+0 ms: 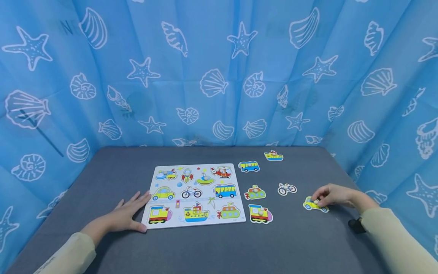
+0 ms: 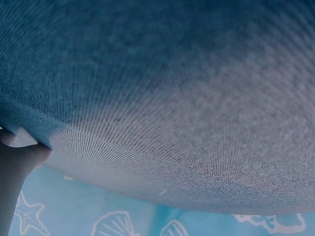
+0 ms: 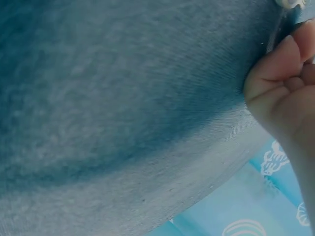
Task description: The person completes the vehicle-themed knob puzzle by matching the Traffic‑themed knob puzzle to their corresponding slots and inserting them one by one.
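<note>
The yellow car piece point(image 1: 308, 204) lies at the right of the desk point(image 1: 291, 247), the farthest right of the loose pieces. It is pinched by the right hand point(image 1: 337, 195), whose thumb and fingertips are closed in at the knob point(image 1: 316, 202); little of this grip is shown in the right wrist view. The left hand point(image 1: 128, 215) is released, with its fingers spread and laid against the left edge of the puzzle board point(image 1: 178, 217).

The piece is best held by the knob alone, so that its rim is left free, and best raised straight up, since a tilted edge could be dragged over the cloth. If it is carried left, the bicycle piece point(image 1: 286, 189), the train piece point(image 1: 259, 217) and the submarine piece point(image 1: 254, 194) should be cleared without being brushed.

The matching car picture point(image 1: 163, 194), without a knob, is found in the middle row at the left of the board, near the left fingertips. Its nose-and-tail direction is worth being checked before the wrist is turned. The board is best steadied by light pressure from the left, as a hard push could slide it toward the train piece.
</note>
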`<state>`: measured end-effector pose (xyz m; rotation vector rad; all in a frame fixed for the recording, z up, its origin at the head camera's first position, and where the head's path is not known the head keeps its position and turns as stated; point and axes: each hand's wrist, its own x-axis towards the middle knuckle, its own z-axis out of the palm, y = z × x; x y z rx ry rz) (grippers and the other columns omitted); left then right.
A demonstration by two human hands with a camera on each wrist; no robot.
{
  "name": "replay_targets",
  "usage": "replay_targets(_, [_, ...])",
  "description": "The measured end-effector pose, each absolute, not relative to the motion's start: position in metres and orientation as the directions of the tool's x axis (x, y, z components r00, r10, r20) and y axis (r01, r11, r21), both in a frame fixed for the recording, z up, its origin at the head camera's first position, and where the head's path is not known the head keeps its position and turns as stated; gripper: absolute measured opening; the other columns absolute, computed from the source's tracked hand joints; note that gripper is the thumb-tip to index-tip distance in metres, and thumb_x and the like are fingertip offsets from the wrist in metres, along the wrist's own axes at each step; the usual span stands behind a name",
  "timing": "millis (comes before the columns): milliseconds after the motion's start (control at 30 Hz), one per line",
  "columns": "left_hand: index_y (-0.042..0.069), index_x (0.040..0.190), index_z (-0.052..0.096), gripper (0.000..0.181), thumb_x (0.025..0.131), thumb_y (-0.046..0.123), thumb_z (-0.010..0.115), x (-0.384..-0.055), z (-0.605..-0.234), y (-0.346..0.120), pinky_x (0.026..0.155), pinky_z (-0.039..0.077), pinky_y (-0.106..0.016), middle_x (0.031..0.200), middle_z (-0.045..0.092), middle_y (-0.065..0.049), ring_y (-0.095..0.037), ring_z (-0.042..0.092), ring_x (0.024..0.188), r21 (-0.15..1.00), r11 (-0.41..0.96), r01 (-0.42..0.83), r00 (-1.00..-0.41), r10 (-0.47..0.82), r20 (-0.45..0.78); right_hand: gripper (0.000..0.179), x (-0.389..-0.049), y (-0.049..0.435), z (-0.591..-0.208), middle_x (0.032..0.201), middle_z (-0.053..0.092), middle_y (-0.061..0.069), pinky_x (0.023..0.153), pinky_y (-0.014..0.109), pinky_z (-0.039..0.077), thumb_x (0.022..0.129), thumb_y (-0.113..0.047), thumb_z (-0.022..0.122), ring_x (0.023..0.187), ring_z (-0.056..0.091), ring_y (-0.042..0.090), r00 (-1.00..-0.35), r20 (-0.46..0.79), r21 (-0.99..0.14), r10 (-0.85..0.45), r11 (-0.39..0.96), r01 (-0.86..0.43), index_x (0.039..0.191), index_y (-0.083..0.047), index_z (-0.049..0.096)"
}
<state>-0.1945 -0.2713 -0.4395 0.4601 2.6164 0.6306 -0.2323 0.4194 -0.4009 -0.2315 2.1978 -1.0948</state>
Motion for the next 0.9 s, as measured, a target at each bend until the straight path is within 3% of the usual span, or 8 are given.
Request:
replay_targets(367, [0.003,0.154,0.019,0.114,0.071,0.052,0.08,-0.189,-0.431,-0.27,0.101,-0.005,-0.075,0.158,0.014,-0.024,-0.05,0.0,0.142,0.507,0.834,0.216,-0.859,0.41,-0.308,0.012,-0.234,0.407,-0.398,0.075,0.053,0.001,0.06,0.026,0.039,0.089,-0.002,0.065,0.066,0.046,0.012,-0.777,-0.505,-0.718,-0.375,0.682,0.138,0.098,0.007,0.067])
replay_targets(733, [0.002,0.154,0.018,0.117,0.07,0.06,0.077,-0.19,-0.433,-0.271,0.102,-0.005,-0.074,0.159,0.012,-0.023,-0.049,-0.001,0.143,0.5,0.84,0.212,-0.856,0.407,-0.32,0.011,-0.234,0.409,-0.397,0.077,0.055,0.001,0.062,0.027,0.041,0.091,-0.004,0.064,0.069,0.048,0.012,-0.77,-0.51,-0.723,-0.384,0.676,0.142,0.096,0.005,0.067])
replay_targets(900, [0.002,0.153,0.02,0.114,0.071,0.054,0.079,-0.19,-0.431,-0.267,0.1,-0.004,-0.076,0.158,0.014,-0.025,-0.051,-0.001,0.142,0.516,0.829,0.215,-0.854,0.416,-0.313,0.013,-0.23,0.413,-0.397,0.081,0.057,0.002,0.063,0.028,0.043,0.093,-0.006,0.063,0.071,0.05,0.013,-0.778,-0.497,-0.737,-0.383,0.66,0.146,0.099,0.004,0.067])
